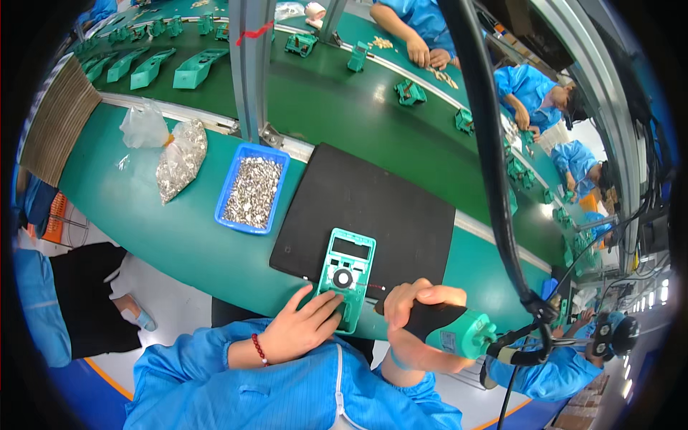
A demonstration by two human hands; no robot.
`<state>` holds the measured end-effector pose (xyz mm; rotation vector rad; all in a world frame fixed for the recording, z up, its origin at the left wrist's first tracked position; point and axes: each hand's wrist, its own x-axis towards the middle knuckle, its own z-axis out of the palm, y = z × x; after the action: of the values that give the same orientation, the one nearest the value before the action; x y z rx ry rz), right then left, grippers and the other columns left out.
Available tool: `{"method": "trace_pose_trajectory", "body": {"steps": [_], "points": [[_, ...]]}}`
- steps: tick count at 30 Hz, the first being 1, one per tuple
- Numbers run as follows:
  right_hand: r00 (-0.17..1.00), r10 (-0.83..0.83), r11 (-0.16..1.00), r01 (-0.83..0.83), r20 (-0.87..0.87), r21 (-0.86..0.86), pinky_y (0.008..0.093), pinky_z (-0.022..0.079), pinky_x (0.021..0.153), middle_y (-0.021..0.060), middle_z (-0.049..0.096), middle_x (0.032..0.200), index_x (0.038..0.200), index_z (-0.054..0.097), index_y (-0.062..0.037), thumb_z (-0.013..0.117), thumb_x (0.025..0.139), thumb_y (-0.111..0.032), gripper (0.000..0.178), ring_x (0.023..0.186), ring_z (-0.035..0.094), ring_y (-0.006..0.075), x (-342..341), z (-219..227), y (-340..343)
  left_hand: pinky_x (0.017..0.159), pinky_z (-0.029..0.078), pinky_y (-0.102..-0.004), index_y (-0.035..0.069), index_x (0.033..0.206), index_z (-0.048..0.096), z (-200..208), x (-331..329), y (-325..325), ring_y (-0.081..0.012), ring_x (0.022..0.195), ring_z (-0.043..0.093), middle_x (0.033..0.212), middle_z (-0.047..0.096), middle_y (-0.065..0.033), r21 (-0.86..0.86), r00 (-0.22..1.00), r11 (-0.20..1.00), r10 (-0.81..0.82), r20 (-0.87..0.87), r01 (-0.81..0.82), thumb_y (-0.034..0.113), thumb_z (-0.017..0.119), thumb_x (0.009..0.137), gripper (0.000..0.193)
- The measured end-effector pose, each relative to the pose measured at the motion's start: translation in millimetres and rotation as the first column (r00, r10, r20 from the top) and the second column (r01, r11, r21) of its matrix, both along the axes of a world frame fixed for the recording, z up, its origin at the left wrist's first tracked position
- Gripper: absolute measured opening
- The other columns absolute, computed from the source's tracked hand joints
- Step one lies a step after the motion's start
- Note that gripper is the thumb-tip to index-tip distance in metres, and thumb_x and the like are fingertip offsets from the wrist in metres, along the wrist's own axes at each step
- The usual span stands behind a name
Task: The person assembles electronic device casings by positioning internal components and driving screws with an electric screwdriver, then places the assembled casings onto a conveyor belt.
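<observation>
The casing (358, 292) is touched on its lower left part by the fingers of the left hand (304, 326), which are spread and laid flat, unclenched. Just beyond those fingertips, a black disc (342, 278) is seated in the casing. To their right, a driver (462, 332) is grasped by the curled fingers of the right hand (410, 299). Farther ahead of the left fingers, a black mat (380, 193) is spread, partly under the casing; a blue tray (244, 228) is set ahead and leftward.
</observation>
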<state>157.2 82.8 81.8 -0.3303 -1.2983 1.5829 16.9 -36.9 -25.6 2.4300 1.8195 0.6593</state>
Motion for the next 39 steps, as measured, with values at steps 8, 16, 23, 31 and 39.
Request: {"method": "trace_pose_trajectory", "body": {"steps": [8,16,23,31,39], "points": [[0.99,-0.111,0.978,0.092,0.092,0.189,0.0255,0.036,0.046,0.0028,0.052,0.063,0.102,0.049,-0.0035,0.074,0.087,-0.052,0.057,0.049,0.046,0.0106,-21,-35,6,0.115,0.031,-0.0492,0.01,0.09,0.065,-2,1,1,-0.0225,0.13,0.051,0.135,0.06,-0.0119,-0.021,0.991,1.0,0.018,0.134,-0.015,0.017,0.059,0.084,0.011],[0.982,-0.165,0.957,0.136,0.093,0.257,0.0248,0.036,0.045,0.003,0.051,0.062,0.101,0.048,-0.0029,0.07,0.09,-0.052,0.055,0.047,0.045,0.0099,-26,-45,10,0.113,0.033,-0.0494,0.01,0.088,0.063,-6,-1,4,-0.0223,0.13,0.051,0.133,0.062,-0.0133,0.025,0.993,1.0,0.009,0.114,-0.012,0.017,0.059,0.083,0.01],[0.988,-0.119,0.964,0.092,0.097,0.249,0.0248,0.036,0.045,0.003,0.051,0.062,0.101,0.048,-0.0026,0.07,0.089,-0.053,0.056,0.046,0.045,0.0099,-29,-47,13,0.11,0.037,-0.0494,0.012,0.086,0.062,-12,0,6,-0.0221,0.125,0.055,0.13,0.064,-0.0104,0.048,0.996,0.999,0.022,0.084,-0.026,0.018,0.061,0.083,0.007],[0.995,-0.048,0.965,0.023,0.091,0.261,0.0247,0.035,0.044,0.0032,0.052,0.063,0.102,0.048,-0.0027,0.069,0.09,-0.054,0.057,0.047,0.046,0.01,-33,-41,14,0.108,0.039,-0.0473,0.012,0.086,0.061,-11,-1,5,-0.0216,0.125,0.055,0.131,0.064,-0.0108,0.066,0.996,0.997,0.02,0.087,-0.026,0.018,0.061,0.083,0.008],[0.989,-0.025,0.973,-0.008,0.142,0.229,0.0244,0.035,0.044,0.0029,0.051,0.062,0.102,0.048,-0.0025,0.069,0.09,-0.054,0.057,0.046,0.046,0.0099,-33,-38,16,0.107,0.04,-0.0465,0.011,0.087,0.061,-12,-1,7,-0.0215,0.124,0.055,0.13,0.065,-0.0107,0.072,0.996,0.997,0.02,0.086,-0.026,0.019,0.061,0.083,0.008]]}}
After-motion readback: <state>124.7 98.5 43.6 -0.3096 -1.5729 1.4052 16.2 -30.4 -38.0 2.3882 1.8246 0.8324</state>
